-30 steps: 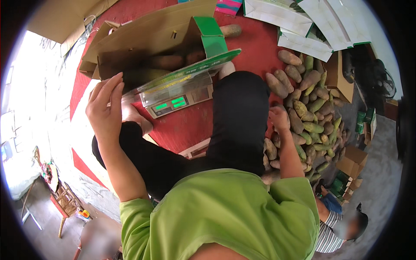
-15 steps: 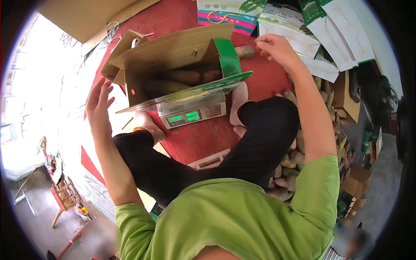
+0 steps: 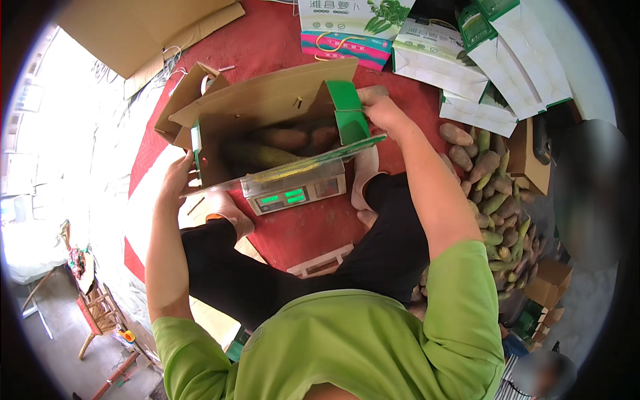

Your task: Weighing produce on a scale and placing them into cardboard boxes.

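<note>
An open cardboard box (image 3: 267,93) with green end flaps rests on a digital scale (image 3: 293,193) between my feet. Inside it lie several long root vegetables, brownish and green (image 3: 283,139), partly in shadow. My left hand (image 3: 176,177) is at the box's left end, its fingers curled around the end wall. At the other end, my right hand (image 3: 381,110) closes on the edge beside the green flap (image 3: 351,123), its fingertips partly hidden. Just behind that hand, a brownish root vegetable (image 3: 375,91) shows on the red floor covering.
A large heap of root vegetables (image 3: 497,200) spreads to my right. White and green cartons (image 3: 440,60) and a pink and blue box (image 3: 347,48) lie at the far right. Flattened cardboard (image 3: 127,30) is at the far left, a small wooden chair (image 3: 100,310) at the near left.
Both hands have come in to the box: the left down to its left end, the right down and leftward onto its right end. My right knee has shifted left, uncovering more of the heap.
</note>
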Motion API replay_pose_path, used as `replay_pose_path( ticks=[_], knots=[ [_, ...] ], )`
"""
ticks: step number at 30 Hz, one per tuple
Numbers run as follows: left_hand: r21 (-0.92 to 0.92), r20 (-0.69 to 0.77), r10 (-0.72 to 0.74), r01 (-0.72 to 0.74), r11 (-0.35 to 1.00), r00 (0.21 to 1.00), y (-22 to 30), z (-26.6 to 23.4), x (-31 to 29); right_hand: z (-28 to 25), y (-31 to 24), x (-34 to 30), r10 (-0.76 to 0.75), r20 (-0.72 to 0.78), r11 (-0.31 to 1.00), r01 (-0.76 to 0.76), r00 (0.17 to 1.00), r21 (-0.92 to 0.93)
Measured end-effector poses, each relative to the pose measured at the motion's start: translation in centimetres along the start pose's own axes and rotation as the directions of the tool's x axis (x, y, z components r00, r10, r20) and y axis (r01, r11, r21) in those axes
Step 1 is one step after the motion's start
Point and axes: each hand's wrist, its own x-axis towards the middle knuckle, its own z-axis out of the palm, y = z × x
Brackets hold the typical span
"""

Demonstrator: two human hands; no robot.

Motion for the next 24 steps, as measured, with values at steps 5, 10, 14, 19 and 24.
replay_pose_path(
  ticks=[5, 10, 14, 19, 24],
  knots=[
    [-0.069, 0.018, -0.028, 0.029, 0.997, 0.999, -0.9, -0.3, 1.4, 1.2, -3.9, -3.0, 0.124, -0.079, 0.989, -0.117, 0.989, 0.093],
    [-0.036, -0.149, -0.061, 0.057, 0.998, 0.987, -1.3, -1.4, 0.6, 3.7, -9.2, -4.7, 0.144, 0.005, 0.987, -0.143, 0.990, -0.068],
    [-0.082, -0.132, -0.037, 0.026, 0.996, 0.991, -2.6, 0.3, 6.2, -3.6, 3.1, 3.4, 0.208, -0.153, 0.956, -0.234, 0.966, -0.179],
    [0.051, -0.296, -0.002, 0.017, 0.999, 0.955, 0.4, 1.2, 1.6, -2.5, -0.6, 1.3, 0.246, 0.203, 0.924, -0.293, 0.948, 0.248],
    [-0.026, -0.349, 0.049, -0.062, 0.998, 0.936, 0.7, -1.1, -3.4, -1.6, -3.9, 1.5, 0.181, 0.213, 0.938, -0.234, 0.960, 0.256]
  ],
)
